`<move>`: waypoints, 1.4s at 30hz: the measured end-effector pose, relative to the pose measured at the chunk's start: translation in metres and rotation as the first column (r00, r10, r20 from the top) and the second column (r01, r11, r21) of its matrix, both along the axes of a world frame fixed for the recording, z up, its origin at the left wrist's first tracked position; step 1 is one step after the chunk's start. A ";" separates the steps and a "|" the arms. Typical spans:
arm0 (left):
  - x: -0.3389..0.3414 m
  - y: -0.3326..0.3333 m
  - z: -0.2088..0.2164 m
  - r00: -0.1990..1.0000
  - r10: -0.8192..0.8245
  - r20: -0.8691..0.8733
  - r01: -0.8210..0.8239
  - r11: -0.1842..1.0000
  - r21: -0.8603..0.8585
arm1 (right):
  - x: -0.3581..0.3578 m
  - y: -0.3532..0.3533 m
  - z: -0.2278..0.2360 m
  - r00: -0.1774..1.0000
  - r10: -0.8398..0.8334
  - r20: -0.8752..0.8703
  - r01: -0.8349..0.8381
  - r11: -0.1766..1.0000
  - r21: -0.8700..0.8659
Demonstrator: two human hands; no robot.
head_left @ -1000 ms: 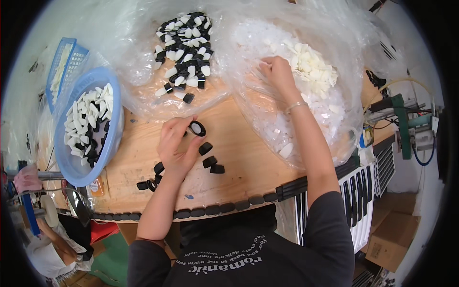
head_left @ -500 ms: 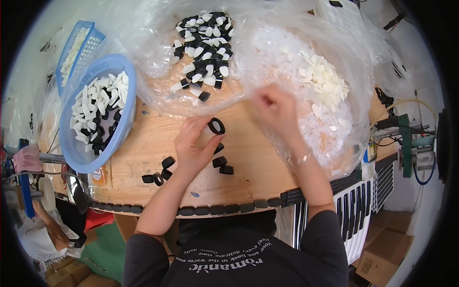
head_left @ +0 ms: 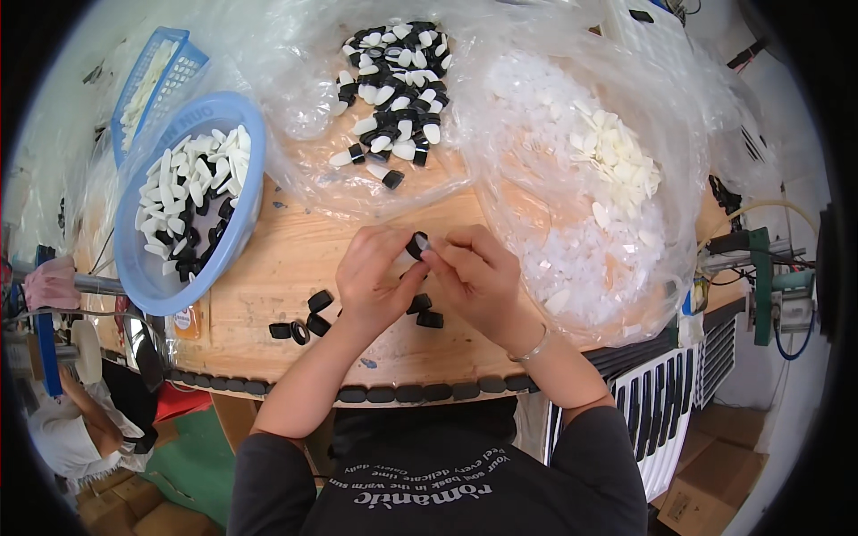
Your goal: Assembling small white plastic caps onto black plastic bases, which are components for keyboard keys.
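Observation:
Above the middle of the table, my left hand [head_left: 368,275] grips a short black ring-like cap [head_left: 415,247] between thumb and fingers. Closed in a pinch, my right hand [head_left: 483,279] meets it from the right, its fingertips at the cap's opening. A small pale bit shows there, too small to name. Several loose black caps [head_left: 319,301] lie on the wood around my left wrist, some partly hidden by it. Beyond my hands is a pile of black caps fitted with white tongue-shaped pieces [head_left: 433,134].
On the left stand a blue basin [head_left: 134,284] of black and white parts and a blue basket [head_left: 179,76]. Clear plastic sheeting [head_left: 500,192] at right carries small translucent pieces [head_left: 581,259] and cream ovals [head_left: 617,156]. Black padding [head_left: 380,394] lines the table's [head_left: 259,268] near edge.
My right hand has come from the plastic sheeting at right to the black cap in my left hand. The cap has turned, and its opening now faces my right fingertips.

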State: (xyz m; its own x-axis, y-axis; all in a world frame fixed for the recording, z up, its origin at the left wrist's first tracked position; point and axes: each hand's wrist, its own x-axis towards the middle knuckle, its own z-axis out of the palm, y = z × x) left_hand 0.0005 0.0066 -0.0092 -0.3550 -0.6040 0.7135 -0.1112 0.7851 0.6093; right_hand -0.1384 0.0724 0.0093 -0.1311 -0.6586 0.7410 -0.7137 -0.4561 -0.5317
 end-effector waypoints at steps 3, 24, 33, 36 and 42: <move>-0.001 0.000 -0.002 1.000 0.001 -0.006 -0.001 1.000 -0.013 | 0.005 0.001 -0.001 0.995 0.007 0.097 -0.011 0.999 0.035; 0.001 -0.004 -0.018 0.931 -0.250 -0.264 0.351 0.812 0.467 | -0.013 0.002 -0.011 0.823 0.241 0.515 -0.389 0.899 0.200; 0.003 -0.011 -0.002 0.959 -0.272 -0.082 0.283 0.933 0.222 | -0.023 0.005 -0.010 0.207 -0.051 0.977 -0.753 0.629 0.193; 0.005 -0.015 -0.001 0.942 -0.332 -0.055 0.336 0.938 0.085 | -0.024 0.004 0.004 0.185 -0.190 0.964 -0.818 0.513 0.259; 0.006 -0.013 0.002 0.919 -0.394 -0.010 0.394 0.919 0.030 | -0.031 0.006 -0.019 0.164 -0.201 0.966 -0.875 0.422 0.236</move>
